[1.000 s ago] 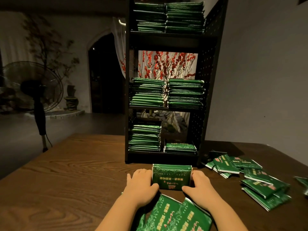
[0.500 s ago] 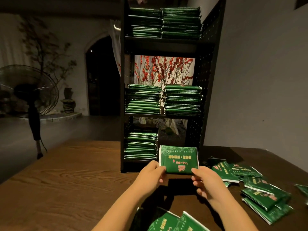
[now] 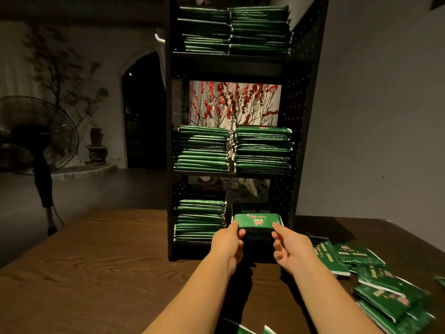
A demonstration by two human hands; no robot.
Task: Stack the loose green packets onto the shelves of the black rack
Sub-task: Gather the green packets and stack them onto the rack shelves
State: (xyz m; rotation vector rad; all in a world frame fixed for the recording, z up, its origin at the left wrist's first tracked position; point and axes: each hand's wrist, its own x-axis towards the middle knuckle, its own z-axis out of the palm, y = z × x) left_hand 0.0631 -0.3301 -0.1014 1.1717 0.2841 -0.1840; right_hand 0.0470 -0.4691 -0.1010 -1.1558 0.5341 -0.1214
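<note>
both bare forearms are reaching forward side by side. the left hand [image 3: 228, 239] is pinching with thumb on top and fingers [image 3: 241, 233] curled beneath; the right hand [image 3: 290, 247] is mirroring it, its lower fingers loosely curled.

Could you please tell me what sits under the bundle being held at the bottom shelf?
The bundle covers the shelf's right side; dark packet edges seem to show beneath, count unclear.
</note>
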